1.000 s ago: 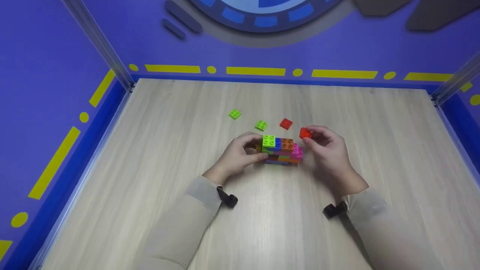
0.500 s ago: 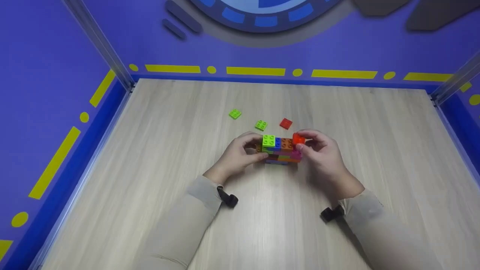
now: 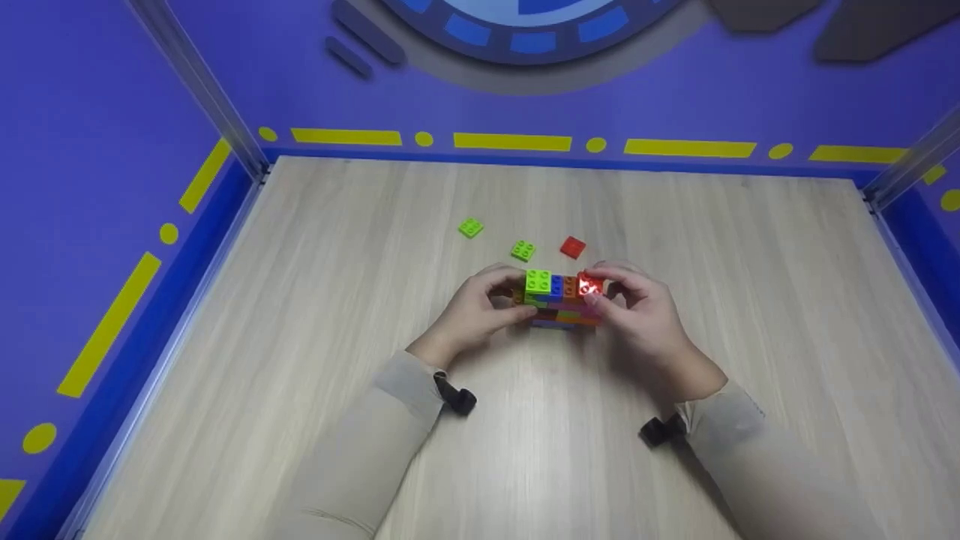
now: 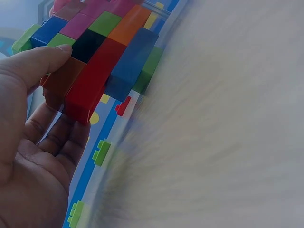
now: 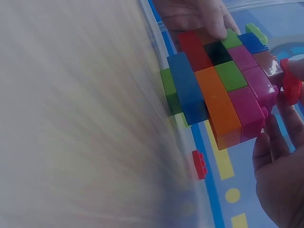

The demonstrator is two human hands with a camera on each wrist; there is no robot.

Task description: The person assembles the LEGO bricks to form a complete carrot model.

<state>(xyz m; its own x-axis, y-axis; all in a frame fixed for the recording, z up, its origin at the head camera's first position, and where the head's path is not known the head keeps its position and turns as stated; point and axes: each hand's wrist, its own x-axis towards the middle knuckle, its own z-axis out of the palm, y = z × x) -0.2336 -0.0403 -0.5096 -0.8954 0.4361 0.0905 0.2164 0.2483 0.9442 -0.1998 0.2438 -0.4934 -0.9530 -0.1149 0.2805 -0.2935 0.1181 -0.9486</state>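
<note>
A stack of colourful toy building bricks stands in the middle of the table, with a green four-stud brick at its top left. My left hand grips the stack's left end, thumb on the near side, as the left wrist view also shows. Between thumb and fingers my right hand pinches a red brick at the top right of the stack. In the right wrist view this red brick sits slightly tilted beside a brown brick; whether the two are joined I cannot tell.
Behind the stack lie two loose green bricks, one farther left and one nearer, and a loose flat red brick. Blue panels wall the wooden table at the back and sides.
My right hand has moved left and slightly towards me, bringing the red brick from beside the stack onto or just over its top right. The left hand keeps its place on the stack.
</note>
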